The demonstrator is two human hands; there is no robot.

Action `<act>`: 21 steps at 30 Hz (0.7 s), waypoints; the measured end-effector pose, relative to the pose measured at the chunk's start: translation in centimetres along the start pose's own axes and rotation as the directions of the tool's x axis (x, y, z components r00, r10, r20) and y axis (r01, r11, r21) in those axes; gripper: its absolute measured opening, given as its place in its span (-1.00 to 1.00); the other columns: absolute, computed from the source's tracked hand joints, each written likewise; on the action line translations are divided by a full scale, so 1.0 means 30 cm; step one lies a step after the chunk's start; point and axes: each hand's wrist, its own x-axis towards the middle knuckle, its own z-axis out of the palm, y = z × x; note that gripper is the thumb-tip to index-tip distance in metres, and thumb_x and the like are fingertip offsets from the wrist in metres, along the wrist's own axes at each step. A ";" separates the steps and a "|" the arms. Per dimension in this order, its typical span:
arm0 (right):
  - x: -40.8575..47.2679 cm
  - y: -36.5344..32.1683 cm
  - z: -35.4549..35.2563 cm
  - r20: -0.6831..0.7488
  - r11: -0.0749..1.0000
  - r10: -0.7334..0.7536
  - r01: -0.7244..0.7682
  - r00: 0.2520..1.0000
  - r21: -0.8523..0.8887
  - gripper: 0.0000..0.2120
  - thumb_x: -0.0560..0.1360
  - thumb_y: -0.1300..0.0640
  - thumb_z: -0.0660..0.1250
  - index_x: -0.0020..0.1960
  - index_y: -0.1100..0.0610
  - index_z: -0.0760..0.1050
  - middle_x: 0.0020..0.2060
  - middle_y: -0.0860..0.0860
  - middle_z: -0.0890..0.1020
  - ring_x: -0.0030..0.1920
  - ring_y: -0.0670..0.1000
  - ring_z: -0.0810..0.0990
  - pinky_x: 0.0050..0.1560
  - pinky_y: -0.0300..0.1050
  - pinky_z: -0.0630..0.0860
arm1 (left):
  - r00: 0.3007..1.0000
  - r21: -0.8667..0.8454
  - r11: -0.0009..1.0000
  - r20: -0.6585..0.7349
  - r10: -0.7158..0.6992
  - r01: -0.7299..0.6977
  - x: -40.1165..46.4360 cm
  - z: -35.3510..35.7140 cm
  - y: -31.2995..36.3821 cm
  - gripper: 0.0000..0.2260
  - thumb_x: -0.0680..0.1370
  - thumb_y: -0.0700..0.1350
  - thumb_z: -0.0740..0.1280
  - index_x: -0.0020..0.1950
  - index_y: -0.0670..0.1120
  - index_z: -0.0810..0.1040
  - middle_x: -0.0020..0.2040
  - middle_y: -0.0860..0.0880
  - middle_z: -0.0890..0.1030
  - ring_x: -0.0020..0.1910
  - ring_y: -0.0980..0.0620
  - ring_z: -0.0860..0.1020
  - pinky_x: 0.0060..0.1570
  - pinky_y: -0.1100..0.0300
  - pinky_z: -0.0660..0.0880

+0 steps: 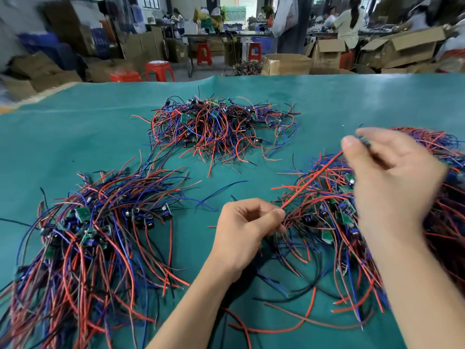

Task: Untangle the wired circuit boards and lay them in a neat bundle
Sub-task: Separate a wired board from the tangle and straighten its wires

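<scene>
Small green circuit boards with red, blue and black wires lie in three heaps on the teal table. One tangled heap sits at the far middle. A combed-out bundle lies at the near left. A third heap spreads under my hands at the right. My right hand, blurred, is raised and pinches a small dark board whose red wires stretch down to the left. My left hand pinches the lower ends of those wires between thumb and fingers.
Beyond the table's far edge stand red plastic stools, open cardboard boxes and workbenches with several people. A loose blue wire lies between the heaps.
</scene>
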 end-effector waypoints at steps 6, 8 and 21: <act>0.253 -0.075 -0.245 0.203 0.925 0.118 -0.033 0.972 -0.379 -0.60 0.25 -0.35 0.32 -0.08 -0.10 0.56 -0.18 -0.11 0.60 -0.15 0.02 0.61 -0.31 -0.20 0.52 | 0.999 0.024 1.000 -0.049 -0.017 0.018 0.005 -0.003 -0.010 -0.85 0.54 -0.23 0.43 -0.24 -0.16 0.62 -0.33 -0.07 0.67 -0.32 0.08 0.54 -0.21 0.26 0.46; 0.293 -0.092 -0.258 0.294 0.769 0.104 0.111 0.950 -0.630 -0.64 0.20 -0.40 0.30 -0.16 -0.22 0.58 -0.17 -0.14 0.65 -0.14 0.02 0.65 -0.17 -0.05 0.65 | 0.999 0.060 0.998 -0.050 -0.008 0.011 0.005 0.001 -0.012 -0.85 0.55 -0.21 0.43 -0.23 -0.14 0.62 -0.33 -0.07 0.67 -0.32 0.07 0.53 -0.21 0.23 0.46; 0.080 0.143 0.442 0.760 0.367 0.234 0.668 0.607 -0.647 -0.72 0.60 -0.10 0.35 0.18 0.07 0.56 0.15 0.15 0.61 0.19 0.25 0.61 0.02 0.02 0.47 | 0.992 0.046 0.996 -0.104 -0.076 0.081 0.009 0.000 -0.011 -0.89 0.57 -0.22 0.36 -0.15 -0.15 0.63 -0.36 -0.06 0.66 -0.45 0.17 0.48 -0.35 0.34 0.38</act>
